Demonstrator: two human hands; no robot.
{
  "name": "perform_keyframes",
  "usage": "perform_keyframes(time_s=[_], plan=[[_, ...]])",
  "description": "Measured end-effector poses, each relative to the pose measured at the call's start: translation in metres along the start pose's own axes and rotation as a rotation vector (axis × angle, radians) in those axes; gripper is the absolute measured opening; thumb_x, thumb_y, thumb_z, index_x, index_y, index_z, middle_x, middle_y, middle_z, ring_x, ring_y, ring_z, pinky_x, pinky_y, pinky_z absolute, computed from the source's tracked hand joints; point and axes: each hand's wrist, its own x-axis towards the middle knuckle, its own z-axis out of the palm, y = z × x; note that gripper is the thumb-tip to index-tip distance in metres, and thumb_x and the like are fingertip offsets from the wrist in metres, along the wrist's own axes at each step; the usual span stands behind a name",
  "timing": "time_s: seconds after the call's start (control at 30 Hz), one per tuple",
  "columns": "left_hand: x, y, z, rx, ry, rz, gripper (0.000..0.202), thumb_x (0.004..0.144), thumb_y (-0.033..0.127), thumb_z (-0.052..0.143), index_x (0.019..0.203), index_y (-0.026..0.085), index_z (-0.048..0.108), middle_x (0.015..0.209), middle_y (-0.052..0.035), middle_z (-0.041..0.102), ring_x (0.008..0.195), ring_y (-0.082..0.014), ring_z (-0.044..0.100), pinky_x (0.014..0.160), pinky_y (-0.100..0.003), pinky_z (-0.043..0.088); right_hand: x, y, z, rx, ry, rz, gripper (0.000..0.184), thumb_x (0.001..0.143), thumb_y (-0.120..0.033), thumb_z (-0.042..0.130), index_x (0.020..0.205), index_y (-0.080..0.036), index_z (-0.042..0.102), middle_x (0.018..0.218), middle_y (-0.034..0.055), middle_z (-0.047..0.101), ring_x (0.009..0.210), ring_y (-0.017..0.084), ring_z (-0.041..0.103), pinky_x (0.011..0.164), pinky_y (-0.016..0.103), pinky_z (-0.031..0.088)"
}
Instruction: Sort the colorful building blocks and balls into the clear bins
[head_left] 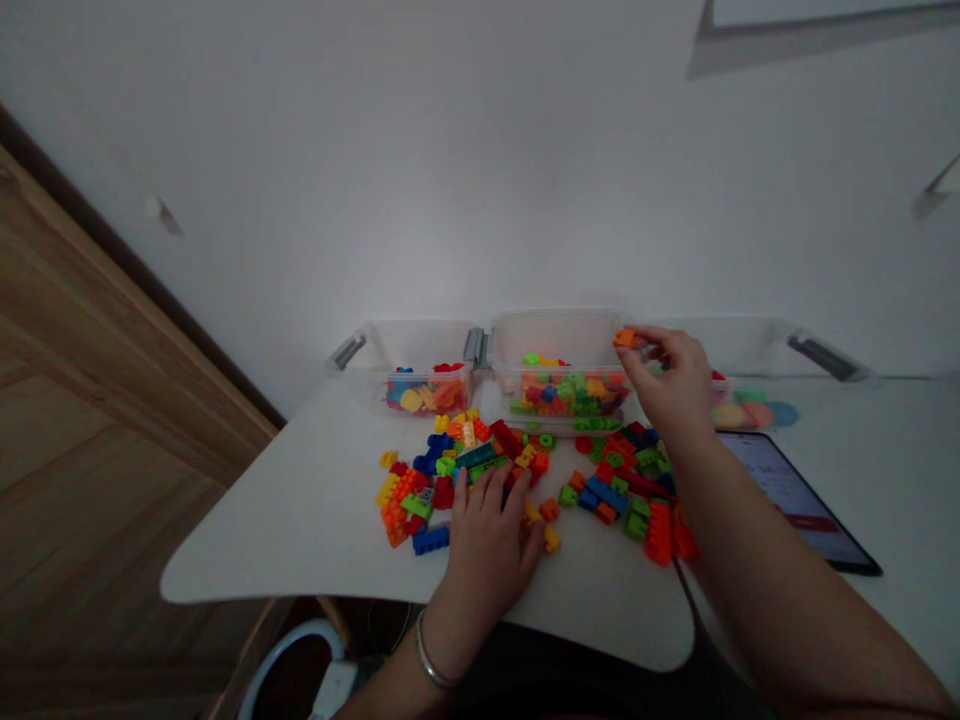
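An orange toy building brick point(625, 338) is pinched between the thumb and fingers of my right hand point(670, 380), raised at the right rim of the middle clear bin point(559, 345). Bricks of several colours lie inside that bin. My left hand point(491, 535) rests palm down, fingers spread, on the near side of a loose pile of mixed bricks. Close to its fingertips are a green brick point(487, 468) and some red and yellow ones; what lies under the palm is hidden. A blue brick point(431, 541) sits just left of this hand.
A left clear bin point(382, 345) holds bricks and yellow discs. Behind my right arm, another clear bin point(757, 345) contains coloured round pieces. A tablet point(787, 495) lies at the right of the white table point(262, 520). More bricks point(604, 495) are heaped beside my right forearm.
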Motion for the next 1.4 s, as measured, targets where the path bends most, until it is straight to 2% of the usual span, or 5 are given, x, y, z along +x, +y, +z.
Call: perform_keyframes(time_s=[0.27,0.73,0.93,1.1,1.4], plan=[[0.0,0.0,0.001,0.01,0.01,0.008,0.048,0.088,0.033,0.054,0.135,0.021,0.054,0.136,-0.0113,0.058,0.123,-0.0307,0.053,0.114,-0.062,0.024,-0.004,0.001,0.004,-0.203,-0.176,-0.052,0.034,0.086,-0.041,0.054,0.106,-0.022,0.073,0.098,0.0086,0.072,0.094,0.028,0.059,0.085,0.043,0.043],[0.0,0.0,0.0,-0.007,0.007,-0.002,0.048,0.088,0.032,0.054,0.135,0.021,0.055,0.136,-0.0113,0.058,0.124,-0.0307,0.053,0.115,-0.062,0.022,0.006,-0.03,-0.024,0.032,-0.213,-0.119,0.026,0.084,-0.035,0.057,0.1,-0.021,0.072,0.087,0.0078,0.07,0.077,0.022,0.061,0.074,0.037,0.048],[0.0,0.0,0.001,-0.004,-0.007,-0.009,0.049,0.088,0.033,0.055,0.136,0.021,0.054,0.137,-0.0108,0.057,0.124,-0.031,0.052,0.115,-0.063,0.023,-0.002,-0.048,-0.026,0.181,-0.598,-0.367,0.019,0.089,-0.031,0.056,0.096,-0.021,0.071,0.09,0.0058,0.071,0.083,0.018,0.064,0.077,0.032,0.049],[-0.001,-0.001,0.001,0.008,0.0,0.001,0.05,0.087,0.033,0.057,0.135,0.022,0.054,0.137,-0.0101,0.057,0.124,-0.0308,0.052,0.115,-0.063,0.024,-0.016,-0.052,-0.007,-0.071,-0.957,-0.381,0.019,0.087,-0.028,0.059,0.1,-0.023,0.072,0.1,0.0054,0.073,0.093,0.021,0.065,0.078,0.031,0.048],[-0.001,-0.001,0.002,0.014,0.008,0.0,0.049,0.087,0.033,0.057,0.135,0.022,0.054,0.136,-0.0102,0.058,0.124,-0.0308,0.052,0.115,-0.063,0.023,-0.035,-0.055,0.014,-0.219,-1.198,-0.374,0.023,0.085,-0.026,0.057,0.103,-0.024,0.071,0.103,0.0053,0.073,0.096,0.023,0.068,0.074,0.03,0.05]])
